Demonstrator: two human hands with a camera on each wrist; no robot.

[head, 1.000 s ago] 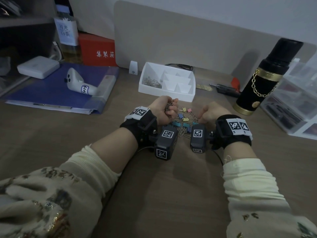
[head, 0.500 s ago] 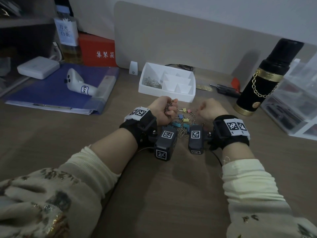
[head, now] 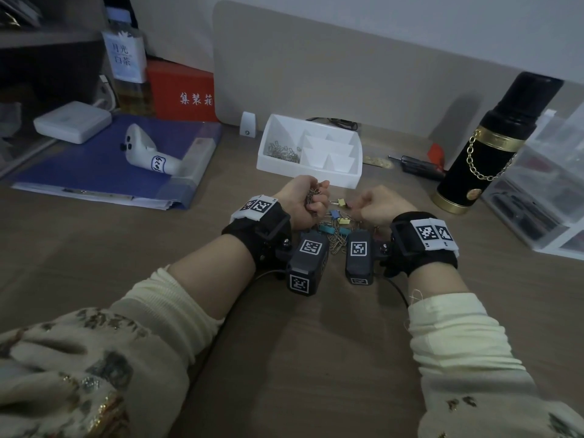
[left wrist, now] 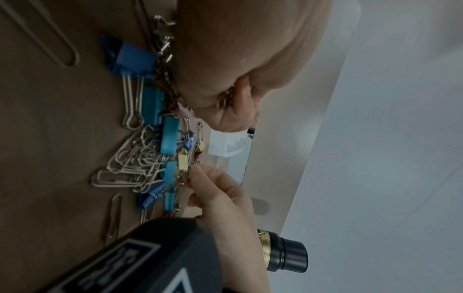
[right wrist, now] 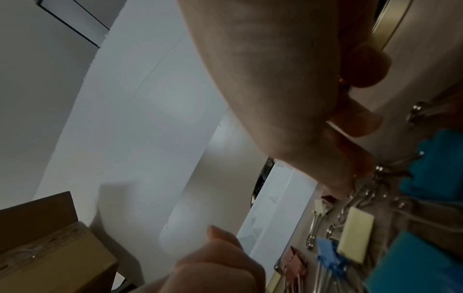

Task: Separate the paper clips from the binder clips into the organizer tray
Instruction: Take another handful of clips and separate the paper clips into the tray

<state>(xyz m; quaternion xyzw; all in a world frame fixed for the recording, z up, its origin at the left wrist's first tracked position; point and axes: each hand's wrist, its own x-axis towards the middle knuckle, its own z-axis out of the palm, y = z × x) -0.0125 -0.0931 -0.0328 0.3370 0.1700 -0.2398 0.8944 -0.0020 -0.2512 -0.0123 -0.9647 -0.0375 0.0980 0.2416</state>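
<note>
Paper clips bunch in my left hand, its grip curled tight round them, their organizer tray just beyond its knuckles, while my right hand pinches at the mixed pile lying between both on the worktop.

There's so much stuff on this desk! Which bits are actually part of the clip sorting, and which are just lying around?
Part of the job:
organizer tray
paper clips
binder clips
left hand, gripping a bunch of paper clips
right hand

Just lying about:
black flask
blue folder
white controller
red box
bottle
</note>
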